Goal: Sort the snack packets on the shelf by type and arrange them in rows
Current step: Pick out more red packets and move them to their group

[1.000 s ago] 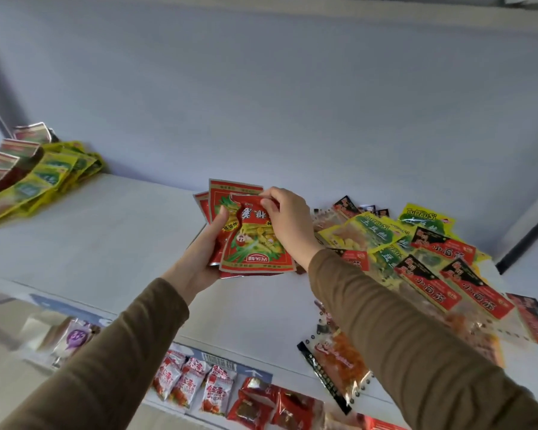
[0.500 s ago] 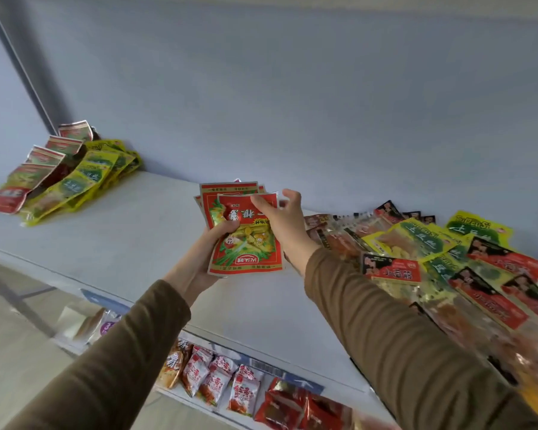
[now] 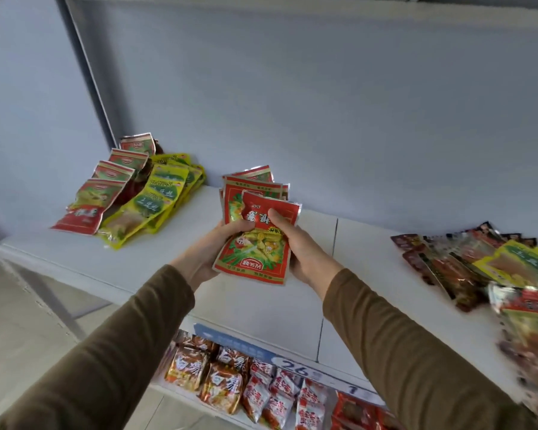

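White shelf (image 3: 75, 262), grey back wall. Both hands, L (image 3: 208, 252) & R (image 3: 305, 256), fingers curled round fanned stack of red packets (image 3: 252, 231), held above shelf mid. View has swung left vs 1 s ago: sorted rows (image 3: 131, 193) now near, unsorted pile (image 3: 479, 262) at right; stack likely headed for red row.
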